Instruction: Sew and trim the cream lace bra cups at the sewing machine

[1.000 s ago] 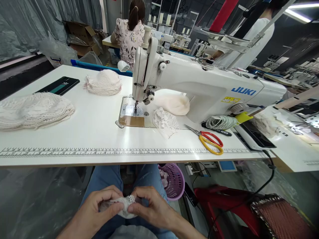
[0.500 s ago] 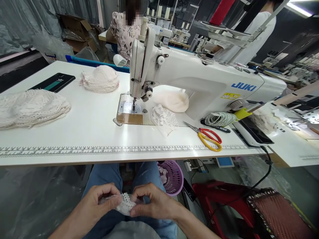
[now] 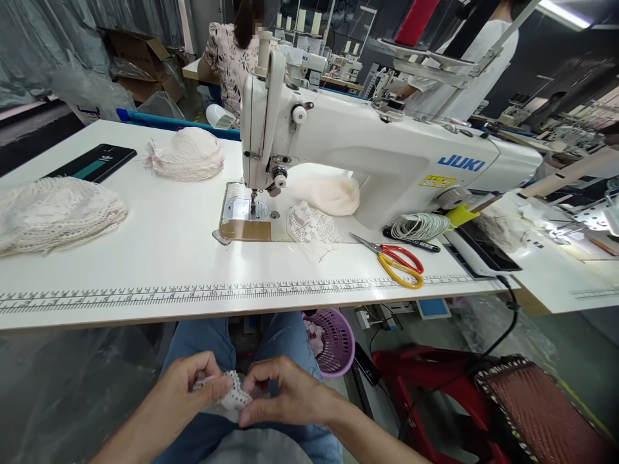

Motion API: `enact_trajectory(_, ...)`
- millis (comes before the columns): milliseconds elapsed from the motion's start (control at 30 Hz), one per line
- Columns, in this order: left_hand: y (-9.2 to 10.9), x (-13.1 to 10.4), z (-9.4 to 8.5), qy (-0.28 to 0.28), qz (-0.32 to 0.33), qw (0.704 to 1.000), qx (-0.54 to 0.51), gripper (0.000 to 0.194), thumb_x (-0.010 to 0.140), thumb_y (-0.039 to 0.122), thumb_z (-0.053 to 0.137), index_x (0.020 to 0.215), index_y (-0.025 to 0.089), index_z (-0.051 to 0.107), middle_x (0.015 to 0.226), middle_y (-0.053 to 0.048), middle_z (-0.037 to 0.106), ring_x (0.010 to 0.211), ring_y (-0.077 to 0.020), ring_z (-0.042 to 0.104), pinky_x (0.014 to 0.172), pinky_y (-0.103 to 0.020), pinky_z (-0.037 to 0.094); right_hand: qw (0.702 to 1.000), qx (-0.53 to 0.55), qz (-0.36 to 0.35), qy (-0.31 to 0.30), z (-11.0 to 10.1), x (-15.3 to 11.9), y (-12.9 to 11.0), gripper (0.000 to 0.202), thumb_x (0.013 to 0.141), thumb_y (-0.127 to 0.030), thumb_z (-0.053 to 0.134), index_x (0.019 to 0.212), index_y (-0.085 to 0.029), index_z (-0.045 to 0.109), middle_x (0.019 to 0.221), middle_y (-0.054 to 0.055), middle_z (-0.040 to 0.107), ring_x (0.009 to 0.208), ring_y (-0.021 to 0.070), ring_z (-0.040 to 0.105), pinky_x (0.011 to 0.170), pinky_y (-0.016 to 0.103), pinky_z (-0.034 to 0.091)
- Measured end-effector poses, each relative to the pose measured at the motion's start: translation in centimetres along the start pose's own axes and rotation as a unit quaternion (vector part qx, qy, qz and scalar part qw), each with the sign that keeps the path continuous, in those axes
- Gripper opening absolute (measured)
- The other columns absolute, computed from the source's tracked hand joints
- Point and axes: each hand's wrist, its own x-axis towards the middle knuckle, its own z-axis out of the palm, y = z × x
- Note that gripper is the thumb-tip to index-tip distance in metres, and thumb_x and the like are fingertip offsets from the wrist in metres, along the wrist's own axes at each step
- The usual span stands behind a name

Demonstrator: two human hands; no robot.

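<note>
Over my lap, below the table's front edge, a small piece of white lace [image 3: 235, 393] is stretched between my two hands. My left hand [image 3: 196, 386] pinches its left side, thumb on top. On the other side my right hand [image 3: 285, 393] grips the lace between thumb and fingers. Part of the fabric is hidden behind the fingers. Up on the table, another lace piece [image 3: 313, 227] lies beside the needle plate of the white sewing machine [image 3: 358, 132], in front of a cream, padded-looking piece [image 3: 333, 193].
Lace stacks [image 3: 62, 209] [image 3: 187, 154] and a dark phone [image 3: 97, 161] lie at the left. Scissors [image 3: 399, 264] and coiled white cord [image 3: 420, 225] are at the right. Below stand a purple basket [image 3: 333, 341] and a red stool [image 3: 411, 380]. Two people are beyond the machine.
My hands have moved slightly left with the lace, which shows more of its dotted edge. The whole view has shifted a little; things on the table lie as before.
</note>
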Motion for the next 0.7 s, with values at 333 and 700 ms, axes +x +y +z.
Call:
enact_trajectory(333,0.7,0.3,-0.2,0.063,-0.050,0.994,-0.068,0.055,0.064,0.068,0.068,0.057,0.020,0.041,0.051,0.009,0.038,0.049,-0.0094,0.027,0.049,-0.019,0.019,0.993,0.087,0.031,-0.069,-1.4,-0.5,0.2,0.056,0.072,-0.069,0.060,0.081,-0.014,0.065,0.074,0.001,0.059,0.068,0.0111,0.054,0.068,0.025,0.044)
enact_trajectory(700,0.4,0.0,-1.9,-0.002,-0.091,0.979,-0.182,0.049,0.075,0.059,0.067,0.063,0.021,0.039,0.060,0.007,0.039,0.056,-0.0109,0.034,0.053,-0.020,0.031,0.998,0.056,-0.007,-0.042,-1.4,0.1,0.8,0.044,0.057,-0.053,0.081,0.074,-0.014,0.071,0.067,-0.004,0.054,0.060,0.0079,0.042,0.055,0.022,0.032)
